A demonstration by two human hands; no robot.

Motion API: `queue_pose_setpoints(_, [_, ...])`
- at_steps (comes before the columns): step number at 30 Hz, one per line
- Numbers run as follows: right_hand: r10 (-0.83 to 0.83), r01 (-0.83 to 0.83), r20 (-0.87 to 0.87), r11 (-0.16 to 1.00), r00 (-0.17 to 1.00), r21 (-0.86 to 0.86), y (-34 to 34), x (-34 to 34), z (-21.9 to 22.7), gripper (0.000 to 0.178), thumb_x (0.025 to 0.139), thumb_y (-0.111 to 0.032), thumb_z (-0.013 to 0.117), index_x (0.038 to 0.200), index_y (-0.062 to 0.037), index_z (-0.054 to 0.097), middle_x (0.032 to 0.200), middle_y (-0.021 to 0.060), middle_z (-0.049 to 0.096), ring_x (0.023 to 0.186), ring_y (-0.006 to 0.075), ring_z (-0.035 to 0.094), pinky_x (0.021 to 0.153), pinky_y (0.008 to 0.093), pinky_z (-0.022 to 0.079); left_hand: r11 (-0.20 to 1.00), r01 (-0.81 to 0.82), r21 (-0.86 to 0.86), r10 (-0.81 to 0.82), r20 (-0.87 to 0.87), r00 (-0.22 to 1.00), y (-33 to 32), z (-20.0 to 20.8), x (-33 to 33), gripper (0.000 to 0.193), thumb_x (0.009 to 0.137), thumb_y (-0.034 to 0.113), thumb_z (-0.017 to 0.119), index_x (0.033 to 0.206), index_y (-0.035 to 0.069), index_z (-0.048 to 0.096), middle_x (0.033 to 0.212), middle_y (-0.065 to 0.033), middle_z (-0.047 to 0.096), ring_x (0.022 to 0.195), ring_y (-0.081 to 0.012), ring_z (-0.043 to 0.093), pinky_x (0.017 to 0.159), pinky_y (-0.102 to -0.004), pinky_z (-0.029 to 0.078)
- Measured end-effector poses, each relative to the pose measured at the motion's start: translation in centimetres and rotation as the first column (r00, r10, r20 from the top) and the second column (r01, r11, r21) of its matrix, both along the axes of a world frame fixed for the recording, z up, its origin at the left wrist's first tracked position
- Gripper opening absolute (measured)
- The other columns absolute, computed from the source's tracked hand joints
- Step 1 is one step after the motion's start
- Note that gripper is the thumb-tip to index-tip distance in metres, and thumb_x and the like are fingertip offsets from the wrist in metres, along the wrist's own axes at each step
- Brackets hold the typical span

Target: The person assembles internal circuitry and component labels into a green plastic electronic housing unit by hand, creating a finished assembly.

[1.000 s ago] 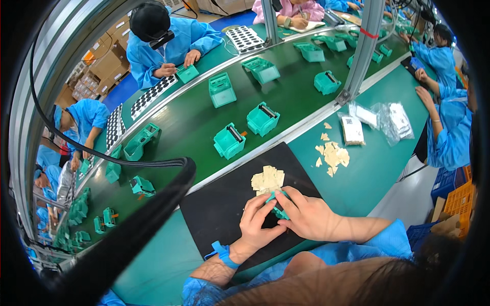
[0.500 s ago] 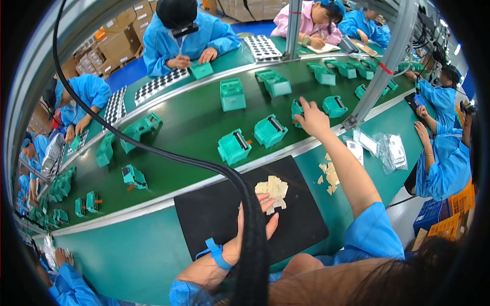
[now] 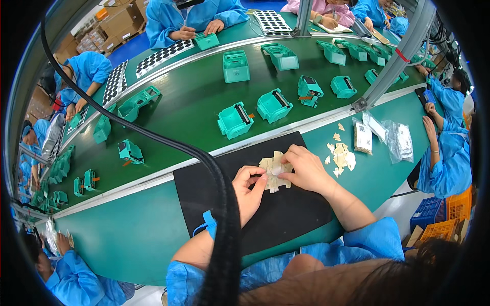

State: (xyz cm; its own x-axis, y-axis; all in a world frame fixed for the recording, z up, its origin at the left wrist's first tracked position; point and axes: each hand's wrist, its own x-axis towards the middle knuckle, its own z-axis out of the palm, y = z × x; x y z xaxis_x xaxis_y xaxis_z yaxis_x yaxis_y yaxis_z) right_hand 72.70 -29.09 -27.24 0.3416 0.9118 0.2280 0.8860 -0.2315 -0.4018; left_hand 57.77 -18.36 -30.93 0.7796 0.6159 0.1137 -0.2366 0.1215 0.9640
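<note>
A small heap of cream-coloured flat pieces [image 3: 275,187] lies on a black mat [image 3: 204,204] in front of me. Over it my left hand [image 3: 248,191], with a blue strap [image 3: 209,223] at the wrist, has thumb and forefinger pressed together. My right hand [image 3: 310,171] comes over the heap from the right, its thumb and fingertips closed at the upper edge. A pale thin scrap appears between the two hands; which fingers grip it is too small to tell. Beyond the mat, green plastic housings with black rollers [image 3: 274,105] stand on the belt.
A dark green belt [image 3: 184,117] with a metal edge runs across, bearing several more housings. More cream scraps [image 3: 343,157] and clear bags [image 3: 400,143] lie right of the mat. A metal post [image 3: 393,64] rises at right; a black cable [image 3: 153,141] hangs across. Co-workers sit around.
My right hand has come back from a green housing on the belt to the cream heap. My left hand's spread fingers have closed into a pinch there. The whole view has shifted slightly.
</note>
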Motion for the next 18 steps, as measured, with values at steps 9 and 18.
queue_pose_setpoints(9, [-0.003, 0.056, -0.683, 0.997, 0.731, 0.055, -1.4, -1.4, -0.5, 0.019, 0.069, -0.009, 0.07, 0.079, -0.0028, 0.055, 0.069, 0.0084, 0.058, 0.06, 0.0186, 0.058, 0.055, 0.0283, 0.045, 0.977, -0.091, 0.193, 0.089, 0.019, 0.996, -0.3, -0.2, 0.8, 0.022, 0.079, -0.005, 0.059, 0.101, -0.004, 0.056, 0.099, -0.0065, 0.053, 0.084, -0.0118, 0.057, 0.076, -0.0236, 0.048])
queue_pose_setpoints(18, [-0.072, 0.115, -0.248, 0.979, 0.966, 0.166, -1.9, -1.9, -0.9, 0.023, 0.069, -0.011, 0.072, 0.086, -0.0029, 0.059, 0.074, 0.0053, 0.056, 0.055, 0.0142, 0.053, 0.051, 0.0235, 0.044, 0.974, 0.103, -0.203, -0.083, 0.102, 0.991, 0.1, -1.3, 0.4, 0.01, 0.079, -0.005, 0.06, 0.089, -0.002, 0.06, 0.088, -0.0048, 0.06, 0.077, -0.0081, 0.056, 0.068, -0.0212, 0.047])
